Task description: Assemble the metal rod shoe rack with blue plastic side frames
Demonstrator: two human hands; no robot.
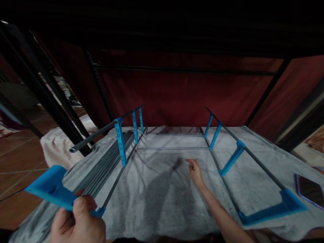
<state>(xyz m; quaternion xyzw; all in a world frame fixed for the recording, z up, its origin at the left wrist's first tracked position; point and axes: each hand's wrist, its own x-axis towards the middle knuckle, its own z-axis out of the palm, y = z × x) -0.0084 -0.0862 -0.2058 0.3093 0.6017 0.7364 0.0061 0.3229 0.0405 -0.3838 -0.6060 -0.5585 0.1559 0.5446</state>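
Note:
My left hand [82,219] is closed round a blue plastic bracket [49,189] at the lower left. The wide upper end of that bracket leans left, apart from the free end of the upper grey tube [83,143]; its lower end [100,212] meets the lower tube [113,192]. Upright blue brackets [120,143] join these two tubes farther back. Over the grey cloth, between the two sides of the frame, my right hand [195,170] has its index finger stretched out, the others loosely curled, with nothing visible in it. Right of it, more blue brackets [232,159] join another tube pair.
Several loose grey tubes [107,165] lie on the grey blanket [167,202] beside the left side. Two cross tubes [174,148] link the sides at the back. A phone [310,189] lies at right. Dark metal posts [48,87] and red cloth [177,94] surround the area.

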